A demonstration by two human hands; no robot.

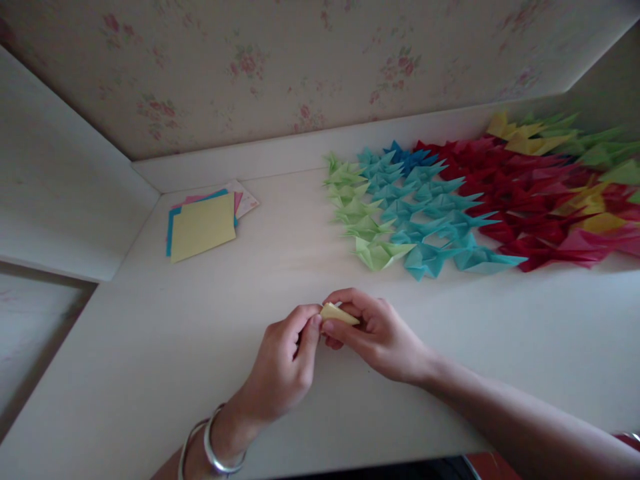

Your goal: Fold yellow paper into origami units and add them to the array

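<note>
A small piece of folded yellow paper is held between my two hands, above the white table. My left hand pinches its left end between thumb and forefinger. My right hand grips it from the right, thumb on the near side and fingers behind. The paper tapers to a point toward the right; part of it is hidden by my fingers. Two silver bangles circle my left wrist.
Rows of folded paper cranes in green, turquoise, red and yellow cover the table's back right. At the back left lies a stack of square paper sheets, yellow on top. A floral wall rises behind; a white panel stands left.
</note>
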